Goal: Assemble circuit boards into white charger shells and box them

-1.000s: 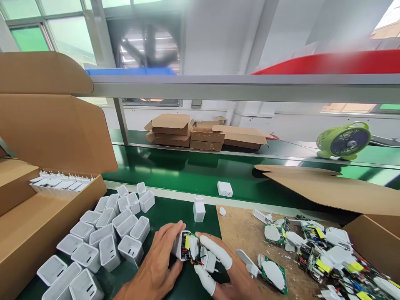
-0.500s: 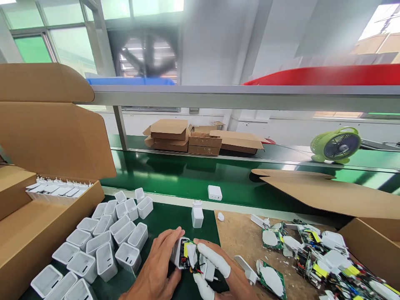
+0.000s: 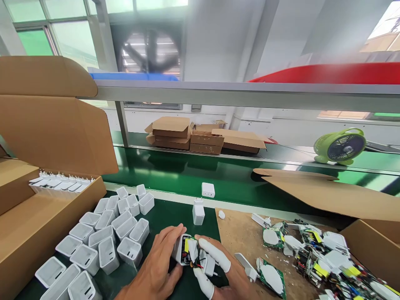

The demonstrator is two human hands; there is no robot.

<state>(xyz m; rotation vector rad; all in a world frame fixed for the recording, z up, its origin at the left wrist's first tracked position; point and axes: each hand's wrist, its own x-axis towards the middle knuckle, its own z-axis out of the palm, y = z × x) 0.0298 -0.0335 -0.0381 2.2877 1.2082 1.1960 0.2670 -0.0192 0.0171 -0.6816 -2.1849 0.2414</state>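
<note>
At the bottom centre, my left hand (image 3: 158, 262) is wrapped round a white charger shell (image 3: 179, 249). A circuit board (image 3: 190, 253) with a yellow part and red wires sits partly inside the shell's open end. My right hand (image 3: 218, 266), with white finger cots on thumb and forefinger, pinches that board and the white plug cap (image 3: 209, 265) beside it. Both hands hover just above the green mat (image 3: 168, 216).
Several empty white shells (image 3: 106, 237) crowd the mat at left beside an open cardboard box (image 3: 37, 216) holding plug caps. One assembled charger (image 3: 198, 212) stands ahead; another charger (image 3: 208, 190) lies on the green conveyor (image 3: 187, 171). Loose circuit boards (image 3: 312, 250) are piled at right. A green fan (image 3: 342, 146) stands beyond.
The charger on the conveyor has drifted left. My hands stay on the shell and board with only slight finger shifts; the camera view has moved a little.
</note>
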